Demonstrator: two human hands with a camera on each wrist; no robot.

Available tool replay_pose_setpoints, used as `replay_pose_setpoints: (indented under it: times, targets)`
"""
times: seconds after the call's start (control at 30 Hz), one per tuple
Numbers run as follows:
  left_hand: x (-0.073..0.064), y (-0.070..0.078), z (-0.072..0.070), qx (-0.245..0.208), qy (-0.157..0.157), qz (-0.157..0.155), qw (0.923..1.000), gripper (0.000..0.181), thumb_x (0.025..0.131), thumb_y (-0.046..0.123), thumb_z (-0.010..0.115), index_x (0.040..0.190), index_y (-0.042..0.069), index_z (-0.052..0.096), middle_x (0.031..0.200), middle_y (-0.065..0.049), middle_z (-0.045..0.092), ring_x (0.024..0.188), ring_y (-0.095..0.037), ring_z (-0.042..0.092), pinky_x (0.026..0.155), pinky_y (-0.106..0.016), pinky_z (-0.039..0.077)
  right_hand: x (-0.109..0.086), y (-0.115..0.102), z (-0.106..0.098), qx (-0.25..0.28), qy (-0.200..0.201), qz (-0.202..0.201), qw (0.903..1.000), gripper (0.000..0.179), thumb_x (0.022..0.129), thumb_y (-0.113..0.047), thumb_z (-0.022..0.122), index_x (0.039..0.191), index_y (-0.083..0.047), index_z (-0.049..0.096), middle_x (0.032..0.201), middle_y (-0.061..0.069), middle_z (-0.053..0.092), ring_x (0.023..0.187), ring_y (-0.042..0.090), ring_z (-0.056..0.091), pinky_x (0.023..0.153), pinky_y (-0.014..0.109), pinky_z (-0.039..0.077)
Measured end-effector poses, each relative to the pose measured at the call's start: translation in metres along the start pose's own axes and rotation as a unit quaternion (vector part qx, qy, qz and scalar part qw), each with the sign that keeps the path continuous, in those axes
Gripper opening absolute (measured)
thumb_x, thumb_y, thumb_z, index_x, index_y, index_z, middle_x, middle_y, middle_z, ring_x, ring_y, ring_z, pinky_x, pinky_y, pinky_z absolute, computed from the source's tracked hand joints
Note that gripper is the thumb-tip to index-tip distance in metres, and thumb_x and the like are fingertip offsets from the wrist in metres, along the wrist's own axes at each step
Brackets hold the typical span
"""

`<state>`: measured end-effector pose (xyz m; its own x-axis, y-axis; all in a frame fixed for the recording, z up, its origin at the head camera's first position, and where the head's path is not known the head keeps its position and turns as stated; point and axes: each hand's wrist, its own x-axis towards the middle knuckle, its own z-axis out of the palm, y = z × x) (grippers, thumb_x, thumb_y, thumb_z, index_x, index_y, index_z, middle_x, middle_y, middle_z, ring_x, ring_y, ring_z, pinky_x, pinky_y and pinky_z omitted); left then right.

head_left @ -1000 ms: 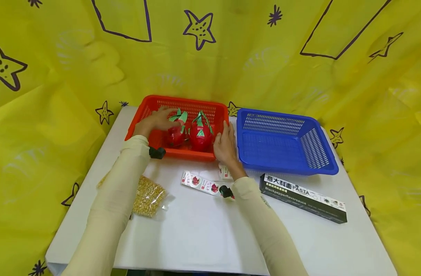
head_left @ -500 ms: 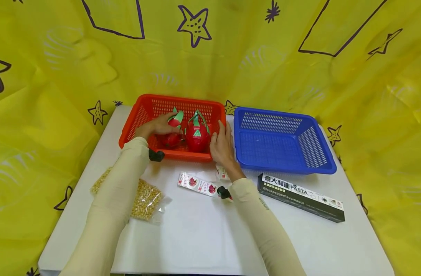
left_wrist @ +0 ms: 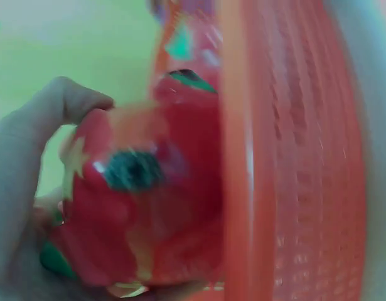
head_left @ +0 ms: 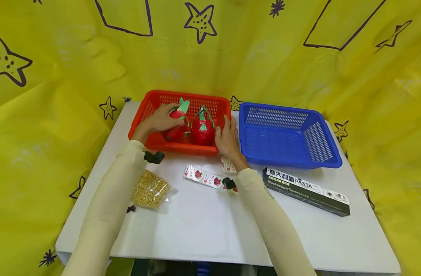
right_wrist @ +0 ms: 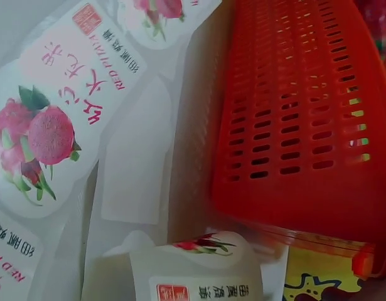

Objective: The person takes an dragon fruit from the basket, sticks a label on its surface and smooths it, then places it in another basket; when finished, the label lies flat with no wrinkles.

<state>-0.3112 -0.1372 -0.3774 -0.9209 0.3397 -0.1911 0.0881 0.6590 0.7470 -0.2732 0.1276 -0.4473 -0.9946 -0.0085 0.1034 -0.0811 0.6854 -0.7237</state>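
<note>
My left hand [head_left: 160, 119] curls round a glossy red dragon fruit [head_left: 176, 133] with green leaf tips, inside the red plastic basket [head_left: 182, 148]. In the left wrist view, thumb and fingers grip this dragon fruit [left_wrist: 133, 229], its dark round end facing the camera, beside the basket wall [left_wrist: 305, 188]. A second dragon fruit [head_left: 202, 132] stands upright to its right. At the basket's right end, my right hand [head_left: 227, 142] holds the rim, thumb on the inner side and fingers along the outer side. The right wrist view shows mainly the slotted basket wall [right_wrist: 287, 194].
A blue basket [head_left: 276, 147] stands right of the red one. In front lie a strip of dragon fruit labels [head_left: 204, 177], a black pasta box [head_left: 307, 193] and a bag of yellow kernels [head_left: 149, 189]. A yellow curtain [head_left: 258, 65] hangs behind the white table [head_left: 203, 222].
My left hand has closed round the left dragon fruit, which now sits slightly higher and more tilted in the basket. The right hand keeps its place at the basket's right end.
</note>
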Motion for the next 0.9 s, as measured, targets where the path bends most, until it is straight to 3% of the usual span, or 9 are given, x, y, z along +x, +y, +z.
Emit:
replay_pose_setpoints:
  times: [0.13, 0.37, 0.63, 0.9]
  targets:
    - [-0.026, 0.018, 0.009, -0.05, 0.008, 0.016, 0.9986, 0.083, 0.096, 0.037, 0.072, 0.166, 0.016, 0.033, 0.159, -0.017, 0.037, 0.126, -0.035, 0.053, 0.103, -0.053, 0.056, -0.005, 0.002, -0.007, 0.0, -0.026, -0.005, 0.9996, 0.065, 0.112, -0.03, 0.039, 0.17, -0.011, 0.017, 0.177, 0.016, 0.0, 0.162, 0.041, 0.012, 0.128, 0.065, 0.02]
    - [-0.07, 0.04, 0.033, -0.043, 0.06, 0.072, 0.9946, 0.082, 0.09, 0.029, 0.078, 0.161, 0.013, 0.042, 0.153, -0.021, 0.037, 0.124, -0.037, 0.054, 0.1, -0.054, 0.058, -0.016, 0.001, -0.016, -0.007, -0.033, -0.025, 0.9991, 0.066, 0.113, -0.03, 0.041, 0.17, -0.009, 0.017, 0.177, 0.018, -0.003, 0.163, 0.04, 0.003, 0.13, 0.062, 0.011]
    - [-0.109, 0.031, 0.053, -0.058, 0.092, 0.07, 0.9916, 0.081, 0.089, 0.028, 0.079, 0.161, 0.016, 0.044, 0.155, -0.018, 0.038, 0.128, -0.038, 0.054, 0.097, -0.058, 0.059, -0.037, -0.01, -0.021, -0.002, -0.006, -0.093, 0.9957, 0.061, 0.11, -0.021, 0.047, 0.166, -0.005, 0.028, 0.175, 0.021, 0.01, 0.162, 0.04, 0.011, 0.131, 0.058, 0.011]
    - [-0.132, 0.024, 0.076, -0.082, 0.069, 0.062, 0.9923, 0.078, 0.09, 0.027, 0.079, 0.16, 0.02, 0.044, 0.158, -0.015, 0.035, 0.126, -0.039, 0.054, 0.095, -0.057, 0.06, -0.06, -0.019, -0.031, -0.002, 0.02, -0.152, 0.9882, 0.054, 0.108, -0.013, 0.051, 0.16, -0.004, 0.041, 0.17, 0.021, 0.028, 0.157, 0.039, 0.025, 0.128, 0.057, 0.023]
